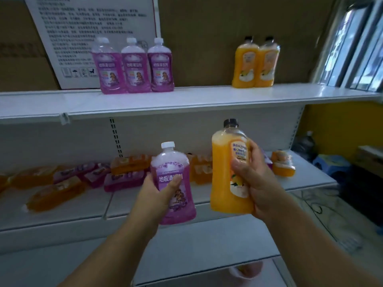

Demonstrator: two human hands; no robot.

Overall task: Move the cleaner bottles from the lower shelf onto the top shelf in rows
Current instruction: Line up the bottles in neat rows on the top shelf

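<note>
Hands are holding one bottle each in front of the white metal shelving. The left hand is curling its grip round a clear plastic bottle of purple floor cleaner with a white cap, thumb lying across the purple label, the bottle standing upright and raised above the lower shelf. The right hand is wrapping its grip round a clear plastic bottle of orange cleaner with a black cap, fingers closing over the white label, and this bottle is leaning slightly to the left and sitting higher than the purple one.

On the white top shelf three purple bottles with white caps are standing upright in a row, touching side by side, in front of a white printed carton. Further right on the same shelf two orange bottles with black caps are standing upright, pressed against each other, well apart from the purple row. Brown cardboard is backing the top shelf.

On the lower shelf, behind the held bottles, a jumble of purple and orange bottles is lying flat, several touching or overlapping. One more orange bottle is lying on its side at the right end of that shelf, near the right hand. A blue plastic stool is sitting on the floor beyond the shelving at the right, below a window.
</note>
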